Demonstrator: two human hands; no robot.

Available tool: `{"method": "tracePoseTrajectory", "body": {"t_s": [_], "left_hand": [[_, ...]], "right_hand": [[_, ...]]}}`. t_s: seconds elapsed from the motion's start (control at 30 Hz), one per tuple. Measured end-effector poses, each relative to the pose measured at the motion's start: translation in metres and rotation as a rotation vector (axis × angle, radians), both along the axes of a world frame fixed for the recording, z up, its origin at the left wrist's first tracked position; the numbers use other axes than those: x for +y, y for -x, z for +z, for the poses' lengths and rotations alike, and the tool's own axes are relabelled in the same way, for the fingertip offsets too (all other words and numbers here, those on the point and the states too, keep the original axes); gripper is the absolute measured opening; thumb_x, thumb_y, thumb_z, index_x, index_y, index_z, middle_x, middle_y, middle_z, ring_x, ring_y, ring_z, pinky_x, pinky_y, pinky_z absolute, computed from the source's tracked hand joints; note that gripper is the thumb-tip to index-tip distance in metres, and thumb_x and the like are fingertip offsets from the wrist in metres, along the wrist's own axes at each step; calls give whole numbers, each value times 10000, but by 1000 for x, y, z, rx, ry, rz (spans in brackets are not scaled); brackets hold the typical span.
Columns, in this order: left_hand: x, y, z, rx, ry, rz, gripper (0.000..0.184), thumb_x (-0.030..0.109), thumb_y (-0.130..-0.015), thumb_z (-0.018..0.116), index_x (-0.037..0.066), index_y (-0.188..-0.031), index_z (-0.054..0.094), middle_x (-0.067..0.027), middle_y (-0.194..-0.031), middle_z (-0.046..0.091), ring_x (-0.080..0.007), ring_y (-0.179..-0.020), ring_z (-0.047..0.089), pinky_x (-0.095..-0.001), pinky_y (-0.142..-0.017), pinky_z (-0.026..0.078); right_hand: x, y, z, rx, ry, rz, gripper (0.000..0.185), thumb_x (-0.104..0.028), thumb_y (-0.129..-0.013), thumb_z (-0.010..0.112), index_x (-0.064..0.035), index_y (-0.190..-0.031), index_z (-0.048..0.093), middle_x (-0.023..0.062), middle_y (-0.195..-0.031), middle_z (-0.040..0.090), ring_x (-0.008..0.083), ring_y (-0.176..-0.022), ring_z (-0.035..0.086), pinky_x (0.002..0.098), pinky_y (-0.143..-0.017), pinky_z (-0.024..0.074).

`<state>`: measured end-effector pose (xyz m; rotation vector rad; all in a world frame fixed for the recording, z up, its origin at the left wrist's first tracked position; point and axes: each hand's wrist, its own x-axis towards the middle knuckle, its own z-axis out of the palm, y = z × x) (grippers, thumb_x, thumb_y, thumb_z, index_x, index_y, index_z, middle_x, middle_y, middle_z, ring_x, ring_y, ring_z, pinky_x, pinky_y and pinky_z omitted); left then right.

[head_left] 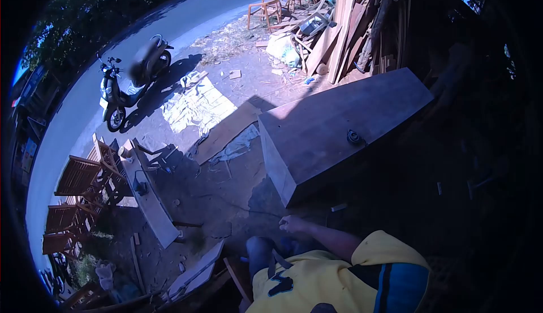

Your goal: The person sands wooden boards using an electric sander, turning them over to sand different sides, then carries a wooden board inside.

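My right hand (291, 223) reaches forward from the yellow sleeve, above the ground and close to the near corner of a large wooden box (345, 115). Its fingers are curled closed; what they hold, if anything, is too small to make out. A thin dark cord (237, 204) runs over the ground toward this hand, but I cannot tell whether they touch. On the box top sits a small dark round object (354, 137). My left hand does not show; the yellow shirt (317, 282) fills the bottom of the view.
At left stands a narrow plank bench (150, 205) with a dark tool (140, 187), beside slatted wooden chairs (79, 175). A parked motorbike (133, 84), a pale cloth sheet (198, 106) and a flat board (226, 135) lie beyond. Leaning planks (345, 36) stand behind the box.
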<state>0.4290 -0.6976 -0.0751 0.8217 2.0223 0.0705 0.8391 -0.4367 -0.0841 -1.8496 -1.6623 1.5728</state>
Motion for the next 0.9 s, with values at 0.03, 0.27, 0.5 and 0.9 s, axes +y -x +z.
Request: {"method": "tracePoseTrajectory", "body": {"t_s": [0.03, 0.27, 0.5, 0.9], "left_hand": [[14, 0, -3, -9, -7, 16, 666, 340, -813, 762, -48, -1337, 629, -323, -1249, 712, -471, -1187, 695, -541, -1020, 557], [123, 28, -33, -78, -75, 134, 669, 333, -818, 759, -48, -1348, 615, -325, -1255, 708, -475, -1186, 693, -540, -1018, 556], [237, 61, -27, -142, -109, 169, 672, 326, -823, 756, -48, -1359, 601, -326, -1261, 705, -480, -1186, 690, -538, -1017, 556], [373, 93, -13, -91, -263, 171, 678, 314, -832, 750, -48, -1378, 578, -329, -1271, 698, -487, -1185, 686, -536, -1015, 555]], "right_hand": [[7, 9, 1, -14, 3, 17, 450, -327, -964, 767, -43, -1311, 725, 138, -1046, 804, 218, -873, 774, 393, -817, 621], [96, 24, 8, -55, 89, -17, 433, -301, -967, 770, -28, -1300, 724, 125, -965, 786, 193, -807, 752, 379, -786, 601], [173, 12, 12, -315, -62, -81, 459, -258, -988, 738, -20, -1373, 661, 132, -1002, 781, 208, -839, 756, 388, -819, 600], [278, 17, -3, -124, 186, -251, 488, -153, -987, 715, 30, -1420, 585, 155, -1045, 749, 211, -791, 751, 367, -697, 607]]}}
